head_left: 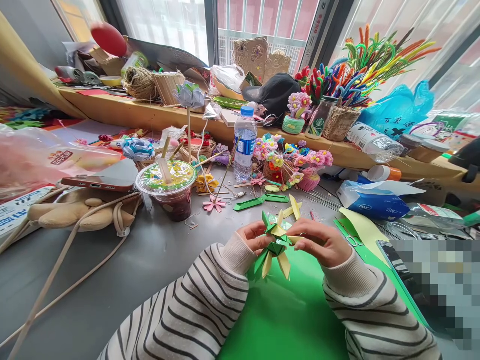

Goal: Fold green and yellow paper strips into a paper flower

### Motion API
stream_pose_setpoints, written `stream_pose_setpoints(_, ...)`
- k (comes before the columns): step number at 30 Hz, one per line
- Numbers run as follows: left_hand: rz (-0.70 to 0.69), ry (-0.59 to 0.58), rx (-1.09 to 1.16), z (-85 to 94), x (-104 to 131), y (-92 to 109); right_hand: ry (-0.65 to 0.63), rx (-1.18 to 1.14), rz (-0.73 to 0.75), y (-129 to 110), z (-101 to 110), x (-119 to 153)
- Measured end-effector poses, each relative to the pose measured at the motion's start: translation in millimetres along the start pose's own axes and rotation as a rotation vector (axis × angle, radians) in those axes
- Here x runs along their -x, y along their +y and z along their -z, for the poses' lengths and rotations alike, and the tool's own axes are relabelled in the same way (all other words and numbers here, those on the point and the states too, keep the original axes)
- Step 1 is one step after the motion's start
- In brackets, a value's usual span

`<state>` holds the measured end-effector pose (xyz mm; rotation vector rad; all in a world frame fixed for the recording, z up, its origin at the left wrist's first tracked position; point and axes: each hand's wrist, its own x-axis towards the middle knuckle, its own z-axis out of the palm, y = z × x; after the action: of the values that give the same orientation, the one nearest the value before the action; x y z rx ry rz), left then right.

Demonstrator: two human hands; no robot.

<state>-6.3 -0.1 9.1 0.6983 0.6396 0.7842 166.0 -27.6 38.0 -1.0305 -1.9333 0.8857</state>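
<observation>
Between my two hands is a folded paper flower [277, 245] with green and pale yellow pointed petals. My left hand [252, 238] is closed on its left side, with the fingertips partly behind the green folds. On the right, my right hand [320, 241] pinches a pale yellow petal of the same flower between thumb and fingers. The flower is held above a glossy green sheet [288, 310]. Just beyond it lie folded green paper strips [249, 204] and crossed pale yellow paper pieces [293, 207].
A lidded drink cup [167, 192] and a water bottle [245, 145] stand ahead. To the left, a phone [101, 183] rests on a tan bag [82, 212]. Scissors [353, 241], yellow paper [365, 230] and a blue tissue pack [373, 200] lie right, near a partly pixelated screen [405, 270].
</observation>
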Motion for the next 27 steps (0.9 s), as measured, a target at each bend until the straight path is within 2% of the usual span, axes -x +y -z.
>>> stream_pose_setpoints(4, 0.019, -0.002, -0.011, 0.4, 0.1, -0.3, 0.001, -0.076, -0.064, -5.0, 2.5, 1.8)
stream_pose_setpoints(8, 0.052, -0.004, -0.015, -0.6, 0.8, 0.5, -0.014, -0.002, -0.139, -6.1, 0.2, 1.9)
stream_pose_setpoints(13, 0.098, -0.015, -0.020, -0.5, 0.1, 0.9, 0.125, -0.002, -0.234, -4.6, -9.1, 0.4)
stream_pose_setpoints(17, 0.103, 0.011, -0.029, 0.5, -1.4, 0.5, 0.182, -0.057, -0.305, -3.6, -16.2, 0.3)
stream_pose_setpoints(27, 0.101, 0.040, -0.026, 5.3, -5.1, -2.8, 0.294, -0.047, -0.297, 3.8, -25.8, 0.9)
